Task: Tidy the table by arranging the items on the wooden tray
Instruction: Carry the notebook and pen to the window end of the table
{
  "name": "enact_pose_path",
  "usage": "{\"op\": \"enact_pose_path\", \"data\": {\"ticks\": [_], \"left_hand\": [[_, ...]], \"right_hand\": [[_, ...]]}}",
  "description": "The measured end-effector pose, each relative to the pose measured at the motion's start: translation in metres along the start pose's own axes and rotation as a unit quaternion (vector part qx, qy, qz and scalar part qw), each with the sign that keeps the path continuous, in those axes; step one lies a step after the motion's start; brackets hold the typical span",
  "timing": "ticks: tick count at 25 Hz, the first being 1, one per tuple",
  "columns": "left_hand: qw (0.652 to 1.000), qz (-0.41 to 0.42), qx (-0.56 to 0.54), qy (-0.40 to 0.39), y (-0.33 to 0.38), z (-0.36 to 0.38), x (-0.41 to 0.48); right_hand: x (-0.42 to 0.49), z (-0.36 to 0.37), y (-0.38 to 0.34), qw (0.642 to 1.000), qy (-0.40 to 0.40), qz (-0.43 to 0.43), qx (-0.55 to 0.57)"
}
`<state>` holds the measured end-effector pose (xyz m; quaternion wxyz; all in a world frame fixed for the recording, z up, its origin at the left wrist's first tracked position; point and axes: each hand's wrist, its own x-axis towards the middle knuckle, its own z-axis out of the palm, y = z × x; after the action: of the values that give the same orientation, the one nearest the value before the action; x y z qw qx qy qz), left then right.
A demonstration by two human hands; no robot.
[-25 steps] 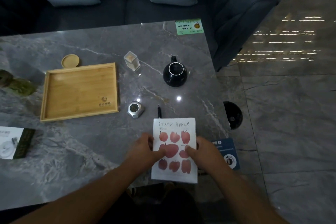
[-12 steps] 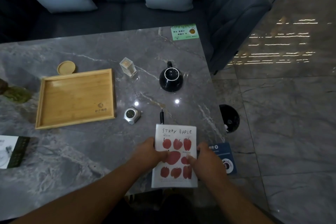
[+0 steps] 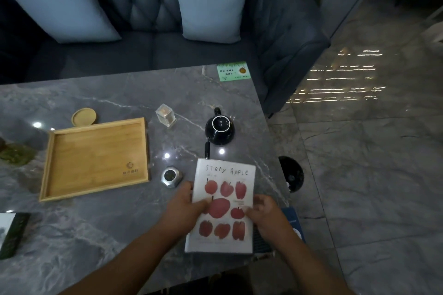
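**Book held in both hands at the near right of the table**

Grip: your left hand (image 3: 184, 208) holds the left long edge of the book (image 3: 224, 201), thumb laid across the cover toward the large central apple. Your right hand (image 3: 265, 215) pinches the right long edge, thumb on the cover. The fingers beneath are hidden. I cannot tell whether the book rests on the marble table (image 3: 96, 235) or is held just above it.

Orientation: cover up, long axis running away from you. The title end, "STRAY APPLE", is the far end.

Surroundings:
- A black pen (image 3: 207, 149) lies just past the book's far left corner, pointing toward the black teapot (image 3: 219, 130).
- A small silver hexagonal object (image 3: 171, 176) sits just beside your left hand, between the book and the wooden tray (image 3: 91, 158).
- The tray lies well to the left, with nothing on it.
- A round wooden coaster (image 3: 84, 116) lies by the tray's far edge.
- A clear glass bottle (image 3: 166, 115) stands off the tray's far right corner.
- A blue card (image 3: 293, 220) lies partly under your right hand.
- A green card (image 3: 233, 71) lies at the far right corner.
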<state>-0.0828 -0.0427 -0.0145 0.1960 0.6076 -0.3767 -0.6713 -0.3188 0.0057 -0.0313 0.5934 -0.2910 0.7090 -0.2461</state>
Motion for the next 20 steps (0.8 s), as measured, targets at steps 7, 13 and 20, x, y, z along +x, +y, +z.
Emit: {"op": "enact_pose_path", "data": {"ticks": [7,13,20], "left_hand": [[0.988,-0.022,-0.151,0.002,0.006,-0.082,-0.005],[0.993,0.070,-0.093,-0.022,0.003,-0.162,-0.035],[0.990,0.088,-0.089,0.060,0.007,-0.229,-0.055]], "right_hand": [[-0.004,0.061,-0.056,0.995,-0.072,-0.050,0.053],[-0.009,0.136,-0.109,0.994,-0.063,-0.079,0.041],[-0.028,0.213,-0.152,0.995,-0.074,-0.065,-0.012]]}}
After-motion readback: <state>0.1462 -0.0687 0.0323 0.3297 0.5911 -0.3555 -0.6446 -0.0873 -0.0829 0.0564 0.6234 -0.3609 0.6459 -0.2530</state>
